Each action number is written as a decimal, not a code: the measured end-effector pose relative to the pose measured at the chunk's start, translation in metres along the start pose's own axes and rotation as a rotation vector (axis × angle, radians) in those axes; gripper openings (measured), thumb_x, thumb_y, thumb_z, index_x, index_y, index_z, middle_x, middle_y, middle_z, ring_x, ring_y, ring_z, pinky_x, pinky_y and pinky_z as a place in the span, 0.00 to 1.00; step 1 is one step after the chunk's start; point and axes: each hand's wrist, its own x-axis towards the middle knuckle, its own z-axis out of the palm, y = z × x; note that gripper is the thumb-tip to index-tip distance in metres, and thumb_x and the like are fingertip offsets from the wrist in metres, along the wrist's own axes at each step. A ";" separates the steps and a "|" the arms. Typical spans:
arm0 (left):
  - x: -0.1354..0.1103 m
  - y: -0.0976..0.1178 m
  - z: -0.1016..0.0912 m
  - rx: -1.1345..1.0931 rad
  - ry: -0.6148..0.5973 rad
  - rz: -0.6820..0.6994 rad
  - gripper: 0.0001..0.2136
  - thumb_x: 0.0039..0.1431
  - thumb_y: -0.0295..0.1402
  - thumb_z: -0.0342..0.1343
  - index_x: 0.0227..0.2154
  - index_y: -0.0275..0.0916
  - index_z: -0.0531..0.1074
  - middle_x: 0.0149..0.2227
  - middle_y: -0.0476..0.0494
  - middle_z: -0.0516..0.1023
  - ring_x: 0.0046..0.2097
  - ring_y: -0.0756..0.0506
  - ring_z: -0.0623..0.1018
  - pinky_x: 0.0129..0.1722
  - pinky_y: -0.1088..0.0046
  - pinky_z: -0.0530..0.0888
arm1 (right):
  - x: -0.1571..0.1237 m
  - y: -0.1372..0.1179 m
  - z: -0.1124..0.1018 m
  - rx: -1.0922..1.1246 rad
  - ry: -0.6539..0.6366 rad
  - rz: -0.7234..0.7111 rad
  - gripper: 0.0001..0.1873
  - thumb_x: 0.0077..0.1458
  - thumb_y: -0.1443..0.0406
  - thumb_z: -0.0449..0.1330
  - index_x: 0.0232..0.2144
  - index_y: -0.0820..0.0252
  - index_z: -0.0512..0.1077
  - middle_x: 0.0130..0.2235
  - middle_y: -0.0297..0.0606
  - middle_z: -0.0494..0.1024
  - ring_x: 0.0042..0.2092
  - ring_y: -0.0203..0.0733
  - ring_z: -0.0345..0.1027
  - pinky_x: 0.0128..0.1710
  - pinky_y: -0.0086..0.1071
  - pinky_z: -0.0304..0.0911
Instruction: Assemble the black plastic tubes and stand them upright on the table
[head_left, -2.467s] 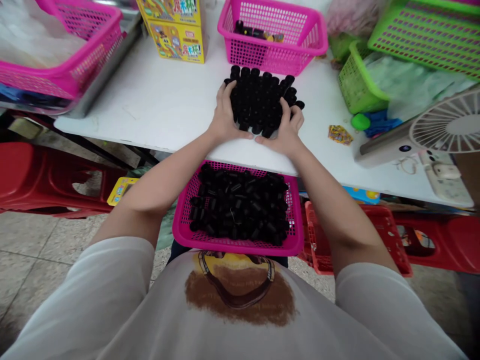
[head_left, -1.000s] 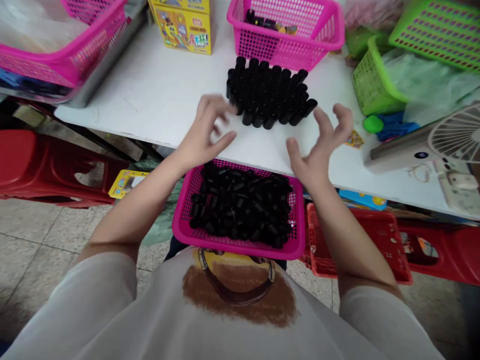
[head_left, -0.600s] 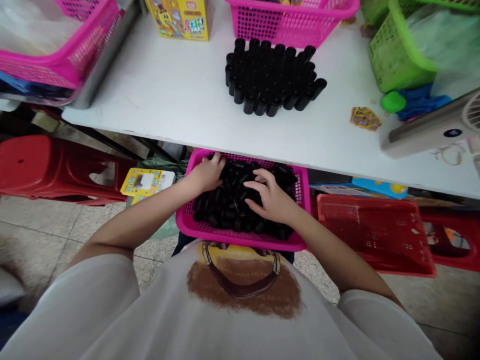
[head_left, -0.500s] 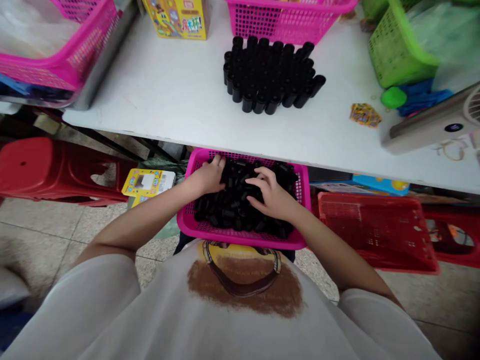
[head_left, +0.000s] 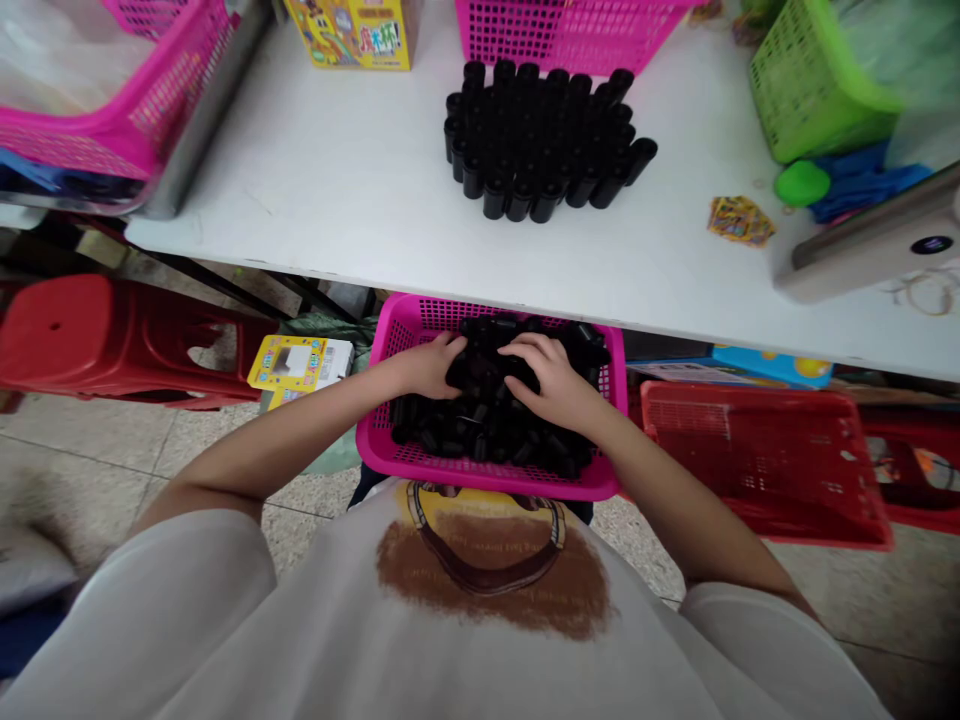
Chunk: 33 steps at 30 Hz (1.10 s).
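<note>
A pink perforated basket [head_left: 491, 484] rests at my lap, against the table's front edge, with many small black cylindrical pieces [head_left: 480, 430] lying loose in it. My left hand [head_left: 433, 368] reaches into the left half, thumb and fingers apart around the pieces, its fingertips partly lost against the black. Facing it from the right, my right hand [head_left: 551, 378] has its fingers curved and its thumb apart, over and touching the pile. Neither hand shows a piece clearly gripped. On the table a dense cluster of black tubes [head_left: 536, 140] stands mostly upright, a few at the right leaning.
The white table [head_left: 337, 190] carries a yellow box [head_left: 352, 35], another pink basket [head_left: 562, 35], a green basket [head_left: 817, 90], small printed cards [head_left: 741, 220] and a grey device [head_left: 870, 245]. Red stools [head_left: 60, 330] stand left, a red crate [head_left: 757, 460] right.
My left hand has shifted slightly right and toward me, nearer the middle of the pile. My right hand has moved a little to the right. Some black pieces in the basket lie differently.
</note>
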 end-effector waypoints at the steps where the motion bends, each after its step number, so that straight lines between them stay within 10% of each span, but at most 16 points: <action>1: 0.001 0.000 0.001 -0.009 0.002 0.016 0.43 0.53 0.42 0.67 0.69 0.33 0.58 0.69 0.21 0.63 0.58 0.29 0.80 0.57 0.57 0.76 | 0.005 -0.003 -0.002 -0.026 0.004 0.034 0.21 0.68 0.63 0.56 0.61 0.57 0.71 0.61 0.51 0.72 0.63 0.60 0.64 0.66 0.58 0.62; 11: 0.013 -0.009 -0.001 -0.191 0.064 0.146 0.20 0.53 0.34 0.68 0.49 0.38 0.74 0.46 0.38 0.83 0.48 0.36 0.82 0.48 0.64 0.74 | 0.070 -0.026 0.004 -0.279 -0.310 0.077 0.24 0.61 0.69 0.62 0.59 0.63 0.75 0.60 0.55 0.77 0.62 0.65 0.66 0.61 0.58 0.62; 18: -0.018 -0.003 -0.021 -0.496 0.237 0.229 0.11 0.65 0.39 0.60 0.45 0.40 0.68 0.39 0.47 0.77 0.37 0.47 0.78 0.40 0.71 0.74 | 0.041 -0.020 -0.027 0.470 -0.030 0.222 0.28 0.61 0.63 0.62 0.63 0.58 0.71 0.50 0.44 0.81 0.47 0.50 0.78 0.55 0.48 0.73; 24: -0.053 0.038 -0.016 -1.030 0.170 0.255 0.19 0.65 0.46 0.63 0.48 0.41 0.64 0.31 0.53 0.72 0.29 0.49 0.76 0.30 0.73 0.73 | 0.008 -0.053 -0.046 1.414 0.078 0.515 0.16 0.53 0.58 0.71 0.44 0.55 0.79 0.28 0.31 0.76 0.30 0.37 0.72 0.31 0.31 0.70; 29: -0.071 0.067 -0.005 -1.201 0.011 0.276 0.18 0.67 0.46 0.61 0.48 0.40 0.65 0.30 0.54 0.72 0.29 0.50 0.74 0.30 0.73 0.73 | 0.000 -0.080 -0.045 1.382 0.220 0.448 0.20 0.54 0.53 0.77 0.45 0.52 0.78 0.24 0.24 0.69 0.20 0.29 0.58 0.17 0.24 0.50; 33: -0.081 0.075 -0.008 -1.076 -0.004 0.260 0.16 0.67 0.45 0.61 0.47 0.41 0.66 0.36 0.51 0.75 0.32 0.50 0.76 0.34 0.71 0.74 | -0.003 -0.086 -0.046 1.128 0.300 0.323 0.18 0.61 0.49 0.72 0.47 0.50 0.78 0.40 0.34 0.81 0.26 0.31 0.66 0.22 0.27 0.63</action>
